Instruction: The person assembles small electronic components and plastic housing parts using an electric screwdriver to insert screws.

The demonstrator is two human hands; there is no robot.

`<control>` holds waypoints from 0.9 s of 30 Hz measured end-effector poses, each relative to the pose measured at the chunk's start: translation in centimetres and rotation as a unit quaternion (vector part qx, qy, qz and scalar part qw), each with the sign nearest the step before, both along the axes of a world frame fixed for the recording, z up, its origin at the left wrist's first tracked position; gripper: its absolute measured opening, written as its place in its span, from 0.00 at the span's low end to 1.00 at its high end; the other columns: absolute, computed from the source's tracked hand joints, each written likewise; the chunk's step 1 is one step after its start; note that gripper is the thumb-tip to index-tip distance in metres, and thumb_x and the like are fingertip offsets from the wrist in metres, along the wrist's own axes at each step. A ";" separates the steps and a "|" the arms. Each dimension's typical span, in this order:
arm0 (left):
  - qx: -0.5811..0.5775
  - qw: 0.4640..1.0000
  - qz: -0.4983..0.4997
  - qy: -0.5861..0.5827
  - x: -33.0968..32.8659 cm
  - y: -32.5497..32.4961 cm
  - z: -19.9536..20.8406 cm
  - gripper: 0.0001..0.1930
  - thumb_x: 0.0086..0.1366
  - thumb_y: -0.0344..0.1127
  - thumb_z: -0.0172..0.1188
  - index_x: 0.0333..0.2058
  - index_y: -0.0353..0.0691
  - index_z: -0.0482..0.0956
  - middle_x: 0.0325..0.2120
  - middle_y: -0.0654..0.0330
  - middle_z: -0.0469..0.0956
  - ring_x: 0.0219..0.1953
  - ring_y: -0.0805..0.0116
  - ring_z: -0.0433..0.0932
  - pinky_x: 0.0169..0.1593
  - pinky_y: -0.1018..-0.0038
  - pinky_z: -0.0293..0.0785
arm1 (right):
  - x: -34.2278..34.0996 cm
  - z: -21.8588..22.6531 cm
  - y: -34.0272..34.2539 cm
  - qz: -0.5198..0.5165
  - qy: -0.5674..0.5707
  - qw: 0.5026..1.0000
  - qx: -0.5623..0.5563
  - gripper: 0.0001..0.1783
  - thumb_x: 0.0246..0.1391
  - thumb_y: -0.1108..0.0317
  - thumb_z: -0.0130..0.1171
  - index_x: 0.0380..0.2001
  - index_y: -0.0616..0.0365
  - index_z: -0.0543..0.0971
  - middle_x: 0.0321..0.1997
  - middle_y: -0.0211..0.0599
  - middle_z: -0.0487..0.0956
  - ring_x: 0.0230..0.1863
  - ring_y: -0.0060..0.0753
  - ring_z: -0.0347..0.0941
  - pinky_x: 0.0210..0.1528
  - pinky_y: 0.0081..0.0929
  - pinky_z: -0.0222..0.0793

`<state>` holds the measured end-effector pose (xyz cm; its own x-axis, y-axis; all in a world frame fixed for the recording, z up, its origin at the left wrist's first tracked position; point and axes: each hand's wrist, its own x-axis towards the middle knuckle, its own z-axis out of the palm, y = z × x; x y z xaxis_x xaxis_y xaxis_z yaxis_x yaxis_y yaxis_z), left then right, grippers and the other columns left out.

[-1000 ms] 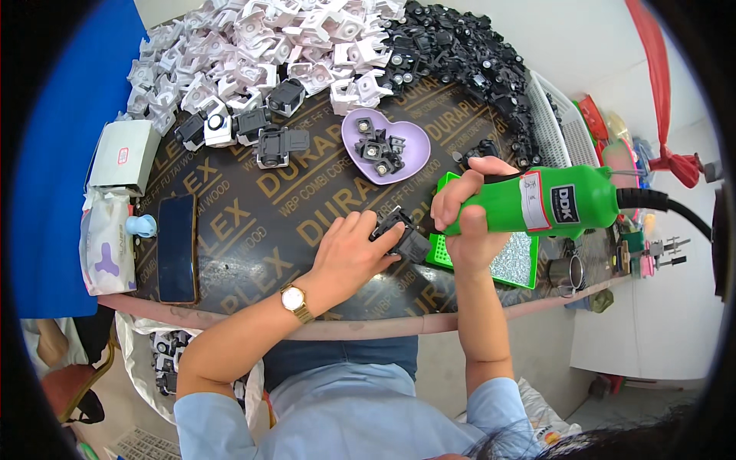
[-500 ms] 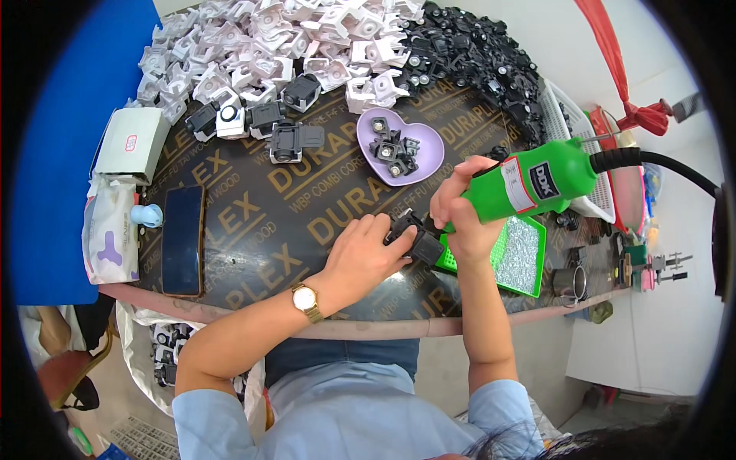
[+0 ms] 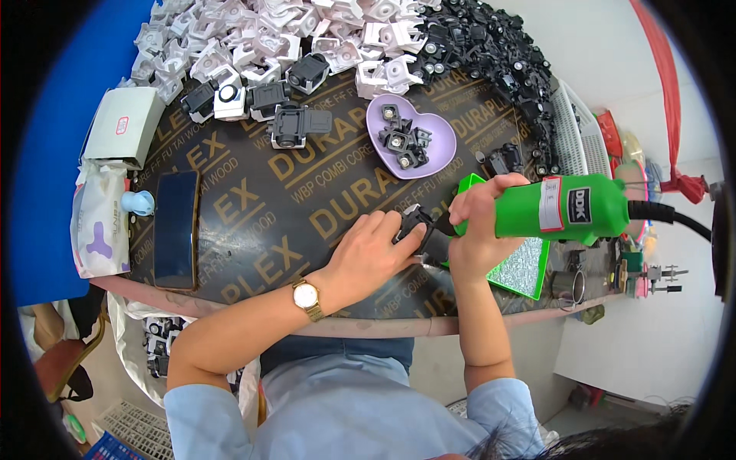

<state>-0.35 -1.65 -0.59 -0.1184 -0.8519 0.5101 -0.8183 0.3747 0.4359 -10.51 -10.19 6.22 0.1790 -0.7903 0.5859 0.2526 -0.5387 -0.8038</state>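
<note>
My left hand, with a gold watch on its wrist, holds a small black plastic housing against the dark tabletop, its fingers closed round the far end. In my right hand is a green electric screwdriver, lying almost level with its corded end to the right. Its front end points left at the housing, close beside it; whether the bit touches the housing I cannot tell. Just beyond sits a purple heart-shaped dish with several small black parts. A green tray of small silvery pieces lies partly under my right hand.
White plastic brackets and black parts are heaped along the back. Several black-and-white assemblies stand before them. A phone, a wipes pack and a box line the left. A metal cup stands right.
The screwdriver has swung from an upward slant to nearly level, its corded end now lower and farther right. My left hand still holds the housing. The whole view has shifted slightly.
</note>
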 end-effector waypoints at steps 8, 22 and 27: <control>-0.001 1.000 0.017 0.021 -0.1 0.3 0.1 0.24 0.46 0.38 0.66 0.45 0.46 0.74 0.28 0.59 0.63 0.32 0.63 0.67 0.34 0.71 0.66 | -1.6 -0.2 -1.2 0.186 -0.005 0.982 0.023 0.23 0.44 0.80 0.60 0.45 0.65 0.66 0.20 0.30 0.70 0.19 0.17 0.65 0.20 0.13 0.59; -0.001 1.000 0.026 0.011 -0.1 0.2 0.4 0.25 0.44 0.35 0.67 0.45 0.48 0.75 0.26 0.60 0.61 0.30 0.63 0.65 0.31 0.70 0.65 | -7.8 1.5 -3.1 0.063 -0.032 0.997 -0.038 0.43 0.47 0.47 0.63 0.55 0.65 0.58 0.17 0.30 0.66 0.14 0.21 0.61 0.17 0.18 0.58; 0.004 0.999 0.032 0.014 -0.3 -0.1 0.5 0.25 0.43 0.35 0.68 0.45 0.48 0.75 0.24 0.61 0.60 0.28 0.63 0.65 0.30 0.70 0.65 | -8.0 -0.5 -4.0 0.029 0.040 0.998 -0.039 0.42 0.49 0.42 0.58 0.54 0.66 0.58 0.16 0.29 0.63 0.14 0.20 0.58 0.17 0.18 0.55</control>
